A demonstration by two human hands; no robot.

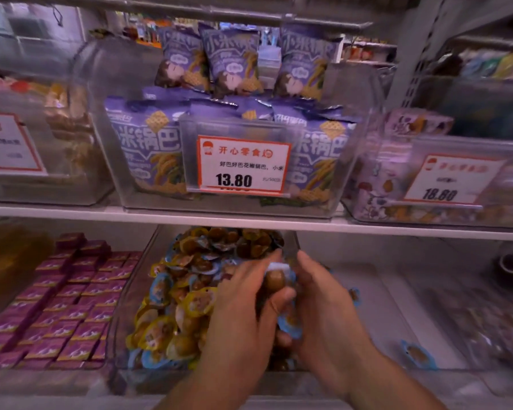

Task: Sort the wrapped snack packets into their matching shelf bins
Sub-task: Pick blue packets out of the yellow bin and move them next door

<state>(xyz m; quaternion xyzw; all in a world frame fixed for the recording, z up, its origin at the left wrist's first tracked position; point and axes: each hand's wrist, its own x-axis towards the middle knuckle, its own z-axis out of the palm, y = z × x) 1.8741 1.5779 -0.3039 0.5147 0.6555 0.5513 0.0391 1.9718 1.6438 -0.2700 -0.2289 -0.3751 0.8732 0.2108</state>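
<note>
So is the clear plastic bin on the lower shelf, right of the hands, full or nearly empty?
Nearly empty: the clear plastic bin shows mostly bare floor, with one blue-edged packet lying loose.

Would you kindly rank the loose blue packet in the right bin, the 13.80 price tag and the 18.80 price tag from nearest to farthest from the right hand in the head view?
From the right hand:
1. Loose blue packet, low in the lower right bin, just right of the hand.
2. 13.80 price tag, on the upper middle bin, above the hand.
3. 18.80 price tag, on the upper right bin, up and to the right.

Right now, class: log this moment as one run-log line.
left hand: grips packets | right hand: grips packets | blue-wrapped snack packets: between hands | over clear lower bin
</note>
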